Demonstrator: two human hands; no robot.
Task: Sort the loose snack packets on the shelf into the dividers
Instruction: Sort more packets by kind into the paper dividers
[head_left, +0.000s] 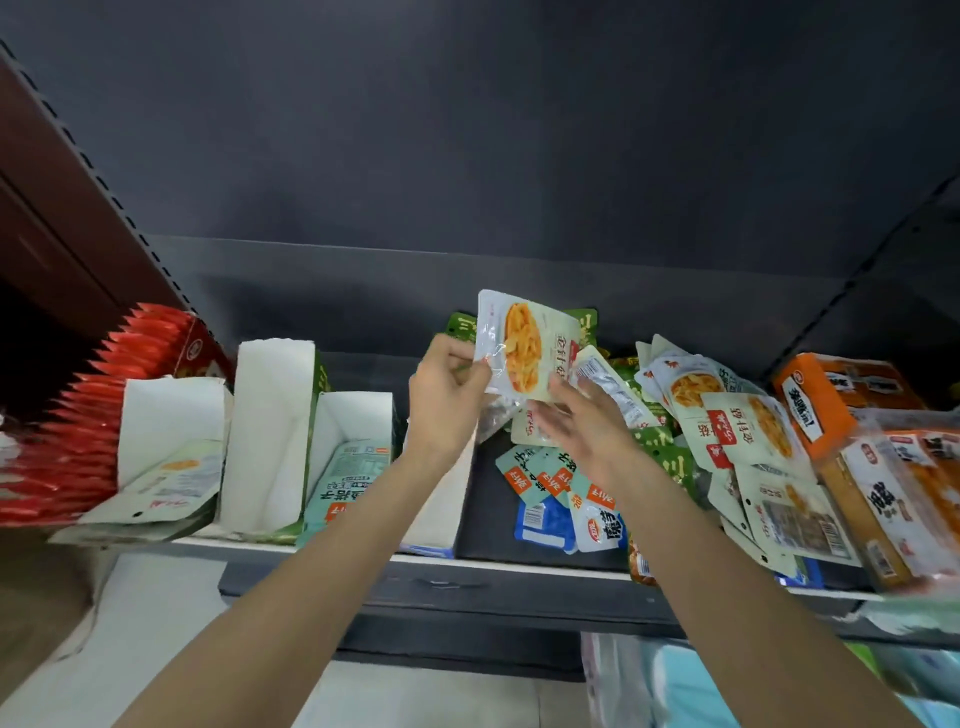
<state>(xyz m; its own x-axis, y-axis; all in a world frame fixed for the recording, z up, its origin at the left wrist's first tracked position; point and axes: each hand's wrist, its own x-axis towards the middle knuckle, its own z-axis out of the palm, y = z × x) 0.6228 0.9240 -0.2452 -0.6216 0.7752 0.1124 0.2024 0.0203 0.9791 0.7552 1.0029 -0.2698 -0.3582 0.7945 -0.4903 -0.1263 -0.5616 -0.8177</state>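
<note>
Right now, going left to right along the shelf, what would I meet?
Red packets → white cardboard dividers → left hand gripping a pale snack packet → right hand → loose packet pile → orange box.

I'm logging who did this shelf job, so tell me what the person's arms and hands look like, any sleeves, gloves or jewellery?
Both forearms are bare up to the bottom edge of the picture, with no sleeve in view. The left hand and right hand wear no gloves. No watch, bracelet or ring shows on either.
</note>
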